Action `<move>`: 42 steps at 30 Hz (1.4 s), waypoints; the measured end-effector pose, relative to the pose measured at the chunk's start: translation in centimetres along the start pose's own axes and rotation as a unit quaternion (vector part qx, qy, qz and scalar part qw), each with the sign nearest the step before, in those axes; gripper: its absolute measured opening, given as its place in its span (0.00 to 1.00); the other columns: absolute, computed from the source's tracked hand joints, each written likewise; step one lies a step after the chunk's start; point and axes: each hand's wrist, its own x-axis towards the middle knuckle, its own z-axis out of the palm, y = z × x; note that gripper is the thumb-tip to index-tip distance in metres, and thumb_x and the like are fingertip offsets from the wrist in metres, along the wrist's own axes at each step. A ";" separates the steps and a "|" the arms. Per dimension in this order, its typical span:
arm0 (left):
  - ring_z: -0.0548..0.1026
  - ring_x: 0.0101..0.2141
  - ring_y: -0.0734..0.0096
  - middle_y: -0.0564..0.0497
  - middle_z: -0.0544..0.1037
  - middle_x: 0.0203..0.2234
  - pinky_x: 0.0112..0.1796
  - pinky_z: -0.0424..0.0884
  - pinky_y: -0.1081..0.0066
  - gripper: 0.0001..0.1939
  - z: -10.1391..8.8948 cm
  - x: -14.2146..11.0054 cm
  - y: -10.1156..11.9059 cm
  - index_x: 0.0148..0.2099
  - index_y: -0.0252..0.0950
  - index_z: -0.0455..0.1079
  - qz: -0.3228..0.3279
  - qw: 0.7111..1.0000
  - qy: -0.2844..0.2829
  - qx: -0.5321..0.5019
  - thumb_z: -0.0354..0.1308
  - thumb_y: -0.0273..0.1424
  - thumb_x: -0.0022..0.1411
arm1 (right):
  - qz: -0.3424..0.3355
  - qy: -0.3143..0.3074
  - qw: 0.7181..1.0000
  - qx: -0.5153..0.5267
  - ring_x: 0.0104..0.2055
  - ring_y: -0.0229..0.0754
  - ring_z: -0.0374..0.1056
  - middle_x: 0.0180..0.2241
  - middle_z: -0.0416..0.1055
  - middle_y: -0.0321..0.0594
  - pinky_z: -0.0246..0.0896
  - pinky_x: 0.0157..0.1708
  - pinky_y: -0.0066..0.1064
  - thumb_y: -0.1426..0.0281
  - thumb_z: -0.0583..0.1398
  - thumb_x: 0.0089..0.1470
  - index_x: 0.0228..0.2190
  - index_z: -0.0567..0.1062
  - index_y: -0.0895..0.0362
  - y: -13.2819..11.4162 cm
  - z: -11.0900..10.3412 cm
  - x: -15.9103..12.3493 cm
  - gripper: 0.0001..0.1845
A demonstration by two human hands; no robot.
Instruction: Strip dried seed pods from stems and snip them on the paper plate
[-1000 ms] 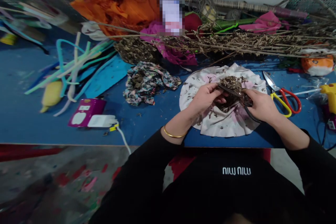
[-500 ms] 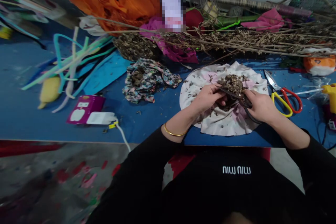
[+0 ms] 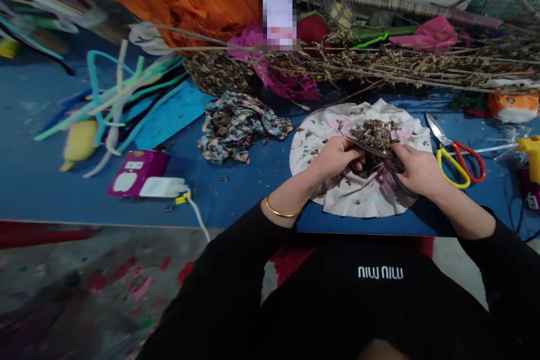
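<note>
My right grip (image 3: 417, 170) clasps dark scissors (image 3: 375, 151) over white cloth (image 3: 354, 202), presumably so leaf bits (image 3: 375, 130) stay gathered; left grip (image 3: 335, 155), can't tell.

On my feed I see a dark pair of scissors (image 3: 377, 151) slanting across the near side of a heap of dry leaves (image 3: 375, 130), tips up to the left, black handle down to the right; I can't be sure whether the blades are parted. The heap is brown and crumbled, sitting on a roundish white cloth (image 3: 358, 202), creased, pink-patched and flecked with loose bits, spread on the blue bench (image 3: 236, 191).
</note>
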 end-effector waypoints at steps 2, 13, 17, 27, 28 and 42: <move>0.75 0.21 0.78 0.53 0.76 0.22 0.27 0.72 0.76 0.10 0.0 0.0 0.0 0.31 0.34 0.72 -0.010 1.000 0.000 -0.004 0.60 0.21 0.67 | -0.001 -0.006 1.000 0.004 0.49 0.57 0.78 0.53 0.80 0.54 0.64 0.38 0.37 0.66 0.57 0.62 0.62 0.74 0.60 0.1 0.0 0.0 0.29; 0.75 0.22 0.78 0.52 0.78 0.24 0.27 0.73 0.76 0.07 -0.2 -0.1 0.7 0.34 0.32 0.76 0.007 0.999 0.031 0.006 0.59 0.20 0.65 | 0.007 0.036 0.999 0.014 0.49 0.56 0.78 0.53 0.79 0.52 0.65 0.39 0.37 0.62 0.58 0.62 0.63 0.73 0.59 0.2 0.0 -0.1 0.31; 0.74 0.21 0.79 0.53 0.78 0.23 0.26 0.72 0.76 0.08 0.0 -0.2 0.9 0.33 0.33 0.75 -0.005 0.999 0.044 -0.007 0.59 0.18 0.63 | 0.001 0.039 0.999 0.002 0.50 0.57 0.76 0.57 0.76 0.54 0.66 0.41 0.37 0.61 0.60 0.59 0.66 0.71 0.60 0.3 -0.3 -0.1 0.35; 0.75 0.23 0.79 0.50 0.80 0.26 0.28 0.72 0.75 0.04 -0.1 0.3 -0.6 0.35 0.34 0.81 0.012 0.999 0.021 -0.027 0.64 0.23 0.61 | -0.013 0.027 0.999 -0.013 0.44 0.54 0.75 0.48 0.79 0.53 0.57 0.34 0.36 0.61 0.57 0.59 0.60 0.75 0.59 0.3 0.2 0.0 0.30; 0.75 0.23 0.79 0.50 0.81 0.27 0.28 0.73 0.74 0.03 -0.2 0.4 -0.7 0.35 0.34 0.81 0.013 0.999 0.019 -0.029 0.65 0.24 0.61 | -0.011 0.025 1.000 -0.012 0.43 0.53 0.75 0.47 0.80 0.52 0.56 0.34 0.36 0.61 0.57 0.59 0.58 0.76 0.59 0.3 0.2 0.0 0.29; 0.75 0.21 0.78 0.51 0.80 0.25 0.26 0.74 0.75 0.05 -0.1 -0.1 0.4 0.32 0.33 0.77 0.001 1.000 0.018 -0.019 0.66 0.22 0.60 | -0.030 0.055 0.998 0.012 0.45 0.53 0.76 0.51 0.80 0.53 0.59 0.35 0.36 0.61 0.57 0.60 0.60 0.75 0.60 0.4 0.4 -0.1 0.30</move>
